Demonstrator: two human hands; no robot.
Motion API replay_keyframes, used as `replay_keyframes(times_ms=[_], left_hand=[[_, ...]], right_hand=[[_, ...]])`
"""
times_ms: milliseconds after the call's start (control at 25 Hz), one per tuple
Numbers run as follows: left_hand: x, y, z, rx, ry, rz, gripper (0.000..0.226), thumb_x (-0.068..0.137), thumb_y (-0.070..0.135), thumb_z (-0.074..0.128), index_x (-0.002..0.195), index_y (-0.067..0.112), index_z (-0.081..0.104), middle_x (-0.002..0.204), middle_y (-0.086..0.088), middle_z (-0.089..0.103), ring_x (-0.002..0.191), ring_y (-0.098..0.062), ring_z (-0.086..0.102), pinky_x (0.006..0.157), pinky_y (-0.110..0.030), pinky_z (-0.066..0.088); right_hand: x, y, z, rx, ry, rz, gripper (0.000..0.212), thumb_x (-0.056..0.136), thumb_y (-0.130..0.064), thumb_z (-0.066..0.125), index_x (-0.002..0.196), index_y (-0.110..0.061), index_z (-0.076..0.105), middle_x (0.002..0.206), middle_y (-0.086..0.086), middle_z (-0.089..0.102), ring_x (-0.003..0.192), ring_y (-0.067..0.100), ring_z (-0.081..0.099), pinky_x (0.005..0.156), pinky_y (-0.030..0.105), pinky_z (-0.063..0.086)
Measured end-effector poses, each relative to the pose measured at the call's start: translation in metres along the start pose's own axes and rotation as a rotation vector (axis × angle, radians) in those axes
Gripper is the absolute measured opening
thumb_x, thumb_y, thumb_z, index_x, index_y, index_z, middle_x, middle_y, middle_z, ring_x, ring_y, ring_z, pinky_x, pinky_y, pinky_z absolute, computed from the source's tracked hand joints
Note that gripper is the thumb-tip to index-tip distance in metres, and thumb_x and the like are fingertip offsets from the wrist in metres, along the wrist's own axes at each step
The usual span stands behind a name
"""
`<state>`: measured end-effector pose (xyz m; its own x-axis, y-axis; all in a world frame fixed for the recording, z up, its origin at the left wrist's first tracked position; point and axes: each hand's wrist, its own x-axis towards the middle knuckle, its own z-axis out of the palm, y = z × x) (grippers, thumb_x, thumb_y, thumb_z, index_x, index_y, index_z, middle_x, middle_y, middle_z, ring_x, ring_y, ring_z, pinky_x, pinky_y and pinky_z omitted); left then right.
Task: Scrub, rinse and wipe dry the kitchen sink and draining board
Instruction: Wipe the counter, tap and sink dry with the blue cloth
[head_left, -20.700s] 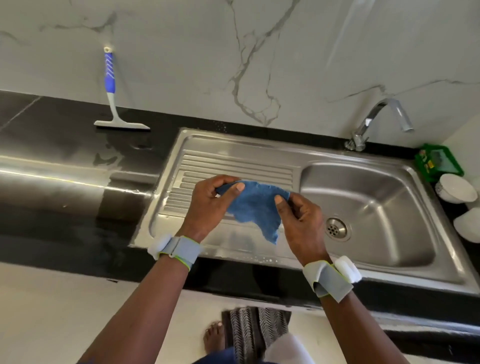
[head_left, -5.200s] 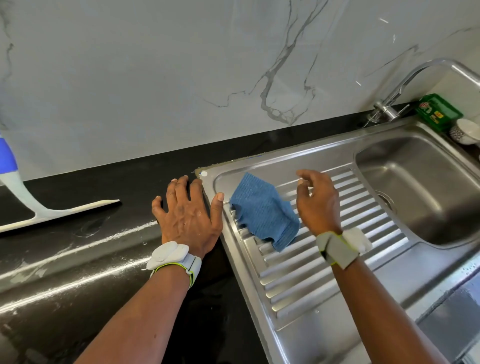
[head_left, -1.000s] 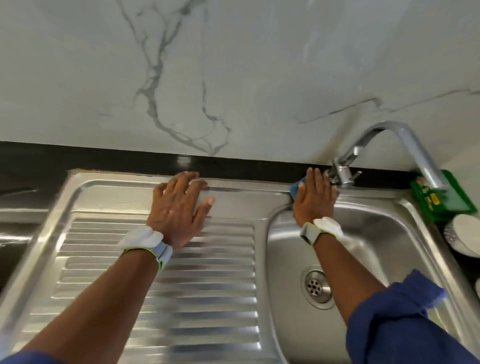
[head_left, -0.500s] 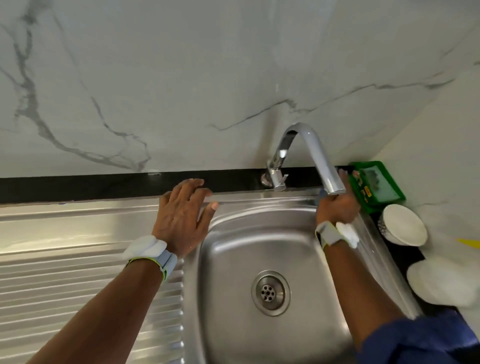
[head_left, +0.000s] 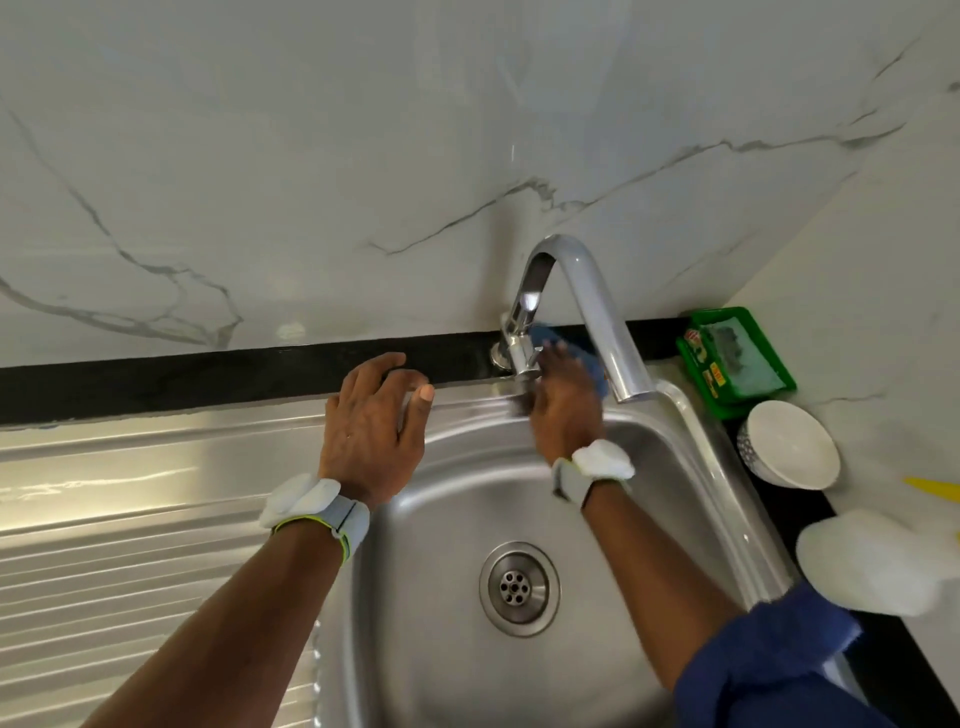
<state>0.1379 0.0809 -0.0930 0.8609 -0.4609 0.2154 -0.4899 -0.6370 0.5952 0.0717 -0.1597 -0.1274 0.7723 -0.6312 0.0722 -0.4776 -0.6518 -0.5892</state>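
Cloth (head_left: 597, 375) under flat right grip (head_left: 563, 410) beside tap (head_left: 597, 312); left grip (head_left: 371, 431) flat

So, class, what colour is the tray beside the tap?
The tray is green; head view shows it best.

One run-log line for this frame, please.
stage: wiping around tap | right hand: presses blue cloth at tap base | left hand: flat on sink rim

Draining board (head_left: 130, 545) left of sink (head_left: 457, 649), tap (head_left: 587, 306) behind, bowl (head_left: 789, 444) right
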Motion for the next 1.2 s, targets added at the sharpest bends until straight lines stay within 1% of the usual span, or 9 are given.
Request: replay_keyframes(times_ms=[80,200,320,480,600,800,960,1040,1200], left_hand=[[-0.010,0.013,0.002,-0.031,0.009,-0.001,0.043,0.104,0.050,0.032,0.117,0.027,0.066,0.144,0.001,0.053,0.135,-0.024,0.046,0.101,-0.051,0.043],[-0.029,0.028,-0.004,-0.080,0.035,0.062,0.038,0.102,0.048,0.040,0.122,0.027,0.064,0.143,0.002,0.053,0.133,-0.022,0.049,0.100,-0.049,0.047],[-0.045,0.043,-0.020,-0.094,-0.146,0.153,0.052,0.092,0.037,0.063,0.141,0.032,0.048,0.149,0.006,0.044,0.136,-0.021,0.046,0.105,-0.049,0.048],[-0.066,0.075,-0.035,-0.171,-0.440,0.258,0.097,0.085,0.036,0.076,0.160,0.042,0.015,0.168,0.007,0.016,0.150,-0.019,0.031,0.115,-0.032,0.036],[-0.096,0.096,-0.033,-0.261,-0.586,0.298,0.099,0.090,0.042,0.075,0.163,0.041,0.008,0.168,0.004,0.020,0.149,-0.014,0.033,0.111,-0.021,0.031],[-0.124,0.108,-0.023,-0.214,-0.423,0.339,0.073,0.096,0.012,0.050,0.160,0.038,0.026,0.137,-0.004,0.059,0.122,-0.022,0.060,0.103,-0.033,0.049],[-0.124,0.113,-0.033,-0.079,-0.511,0.579,0.065,0.102,0.041,0.041,0.162,0.033,0.020,0.151,-0.002,0.038,0.115,-0.023,0.061,0.093,-0.038,0.055],[-0.116,0.106,-0.029,0.131,-0.462,0.722,0.075,0.103,0.060,0.038,0.164,0.021,0.018,0.155,-0.009,0.035,0.113,-0.026,0.062,0.092,-0.041,0.055],[-0.090,0.087,-0.016,0.378,-0.180,0.989,0.068,0.104,0.054,0.034,0.143,0.001,0.051,0.106,-0.012,0.062,0.074,-0.027,0.064,0.066,-0.041,0.056]], right_hand=[[-0.037,-0.003,0.017,-0.032,0.082,-0.162,0.046,0.101,-0.026,0.034,0.140,-0.018,0.058,0.145,0.004,0.056,0.139,0.023,0.045,0.117,0.010,0.012],[-0.080,-0.020,-0.004,0.395,0.277,0.109,0.035,0.101,-0.009,0.049,0.125,-0.025,0.068,0.126,0.001,0.069,0.122,0.020,0.061,0.107,0.028,0.044],[-0.119,-0.029,-0.023,0.821,0.056,0.397,0.033,0.103,-0.006,0.048,0.106,-0.029,0.070,0.108,-0.004,0.071,0.109,0.023,0.065,0.100,0.038,0.052],[-0.152,-0.030,-0.071,1.338,-0.339,0.686,0.029,0.105,-0.015,0.043,0.127,-0.006,0.061,0.120,0.022,0.065,0.096,0.031,0.068,0.077,0.040,0.058],[-0.182,-0.036,-0.107,1.403,-0.591,0.627,0.039,0.095,-0.008,0.051,0.132,0.000,0.057,0.117,0.024,0.064,0.094,0.033,0.066,0.079,0.045,0.056],[-0.205,-0.043,-0.128,1.143,-0.503,0.603,0.028,0.101,0.002,0.043,0.121,-0.008,0.059,0.112,0.023,0.065,0.089,0.034,0.068,0.079,0.050,0.059],[-0.210,-0.057,-0.136,1.239,-0.510,0.787,0.036,0.100,-0.001,0.033,0.119,-0.009,0.062,0.101,0.019,0.066,0.071,0.025,0.066,0.064,0.036,0.051],[-0.203,-0.059,-0.142,1.391,-0.526,0.858,0.036,0.093,-0.010,0.037,0.114,-0.003,0.066,0.105,0.021,0.065,0.085,0.032,0.065,0.071,0.037,0.046],[-0.196,-0.064,-0.131,1.203,-0.588,0.844,0.031,0.100,-0.033,0.038,0.107,-0.010,0.056,0.079,0.010,0.053,0.064,0.019,0.048,0.050,0.027,0.033]])
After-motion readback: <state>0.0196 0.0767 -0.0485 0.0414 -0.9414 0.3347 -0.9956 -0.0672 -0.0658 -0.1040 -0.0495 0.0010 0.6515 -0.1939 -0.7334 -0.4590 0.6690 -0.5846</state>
